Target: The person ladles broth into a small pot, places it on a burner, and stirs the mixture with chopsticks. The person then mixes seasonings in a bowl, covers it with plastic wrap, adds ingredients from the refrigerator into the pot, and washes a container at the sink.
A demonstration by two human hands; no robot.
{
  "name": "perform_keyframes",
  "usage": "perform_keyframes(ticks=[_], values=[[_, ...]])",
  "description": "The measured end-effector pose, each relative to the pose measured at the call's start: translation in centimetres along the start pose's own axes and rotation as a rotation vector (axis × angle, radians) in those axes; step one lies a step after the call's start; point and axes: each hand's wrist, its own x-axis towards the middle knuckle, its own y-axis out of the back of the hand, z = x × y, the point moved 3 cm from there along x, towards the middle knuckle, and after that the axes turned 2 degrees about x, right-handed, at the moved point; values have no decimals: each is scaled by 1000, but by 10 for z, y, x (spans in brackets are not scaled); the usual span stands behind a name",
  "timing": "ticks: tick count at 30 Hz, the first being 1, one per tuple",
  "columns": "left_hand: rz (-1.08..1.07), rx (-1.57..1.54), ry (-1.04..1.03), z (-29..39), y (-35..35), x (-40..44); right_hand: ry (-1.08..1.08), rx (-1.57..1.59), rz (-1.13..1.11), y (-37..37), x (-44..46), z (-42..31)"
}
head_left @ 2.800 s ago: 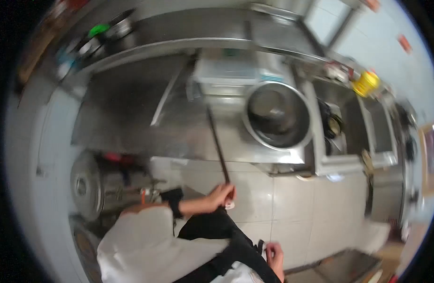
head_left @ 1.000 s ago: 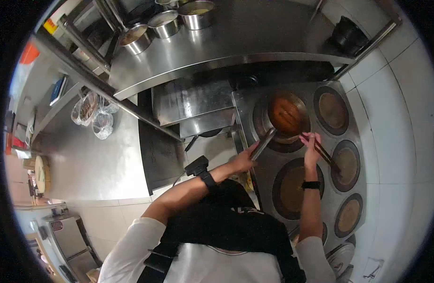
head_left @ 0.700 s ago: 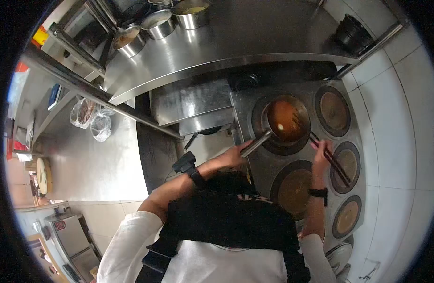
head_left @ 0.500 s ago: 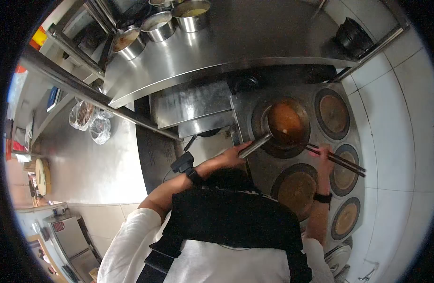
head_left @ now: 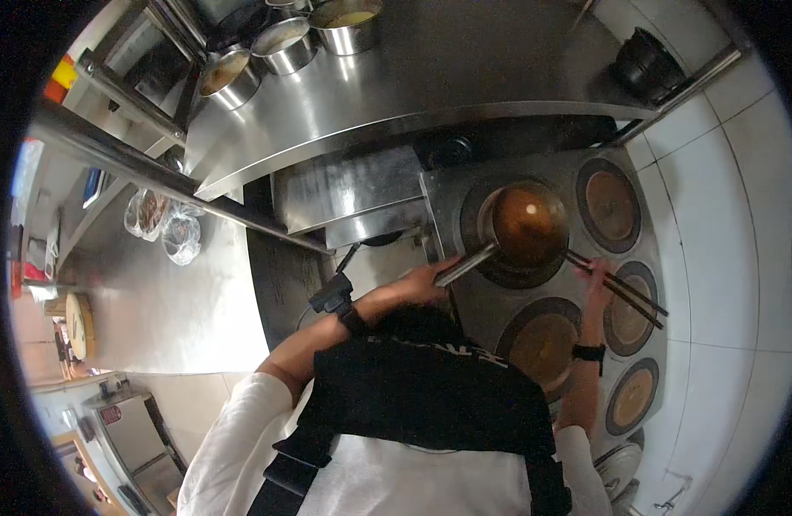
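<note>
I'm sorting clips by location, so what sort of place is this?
Probably a commercial kitchen: a large cooktop with several round heating plates, metal containers on a steel shelf, and a pan held by its handle in the left hand.

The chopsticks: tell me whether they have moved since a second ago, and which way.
Yes, to the right: the far ends of the chopsticks lay over the middle right burner then; now they reach past its outer edge.
</note>
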Motion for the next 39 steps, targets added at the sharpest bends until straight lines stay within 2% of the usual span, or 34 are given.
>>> perform_keyframes(ticks=[3, 4, 6, 7, 9, 10, 12, 13, 15, 17, 18, 19, 21, 25, 28, 30, 31, 32, 34, 36, 37, 39], values=[[-27, -13, 73, 4, 5, 0, 63, 168, -55, 0, -2, 14], [-13, 17, 37, 5, 6, -1, 64, 170, -61, 4, -1, -1], [2, 34, 10, -1, 5, -1, -54, -89, -101, 17, 1, -30], [3, -111, -122, -1, 7, 0, -63, -92, -114, 7, -1, -32], [20, -275, -244, -2, 11, -5, -146, 45, -94, -21, -4, -30], [37, -423, -76, 14, 22, -18, -157, 39, -118, -23, -5, -26], [79, -612, 109, -4, 30, -18, -96, 24, -175, -19, -7, -18], [167, -647, 140, -31, 28, -8, -118, 18, -222, -17, -5, -20], [289, -840, 224, -66, 8, -8, -157, -370, -120, -3, -7, -27], [377, -156, 90, -98, -32, 12, -125, -366, -185, 6, -9, -19], [393, -7, 23, -108, -54, 24, -109, -365, -219, 3, -12, -17], [324, -74, -34, -115, -79, 40, -93, -363, -253, -1, -14, -15], [155, -381, -70, -122, -129, 72, -170, -340, -18, -9, -21, -24], [19, -813, 69, -111, -168, 68, -238, -338, -64, -28, -21, -33], [53, -892, -41, -125, -221, 88, -179, -529, -113, -25, -16, -38], [227, -694, -174, -136, -247, 104, -212, -368, -103, -22, -12, -36], [287, -626, -216, -141, -260, 113, -211, -373, -105, -22, -11, -36], [471, -520, -353, -145, -267, 121, -188, -387, -113, -23, -9, -37], [658, -405, -491, -138, -258, 121, -160, -400, -121, -23, -6, -39], [137, -811, -80, -138, -266, 136, -206, -441, -86, -21, -2, -39], [143, -809, -85, -146, -274, 142, -200, -439, -88, -25, -2, -41], [251, -745, -309, -160, -288, 150, -208, -441, -70, -32, -5, -44]])
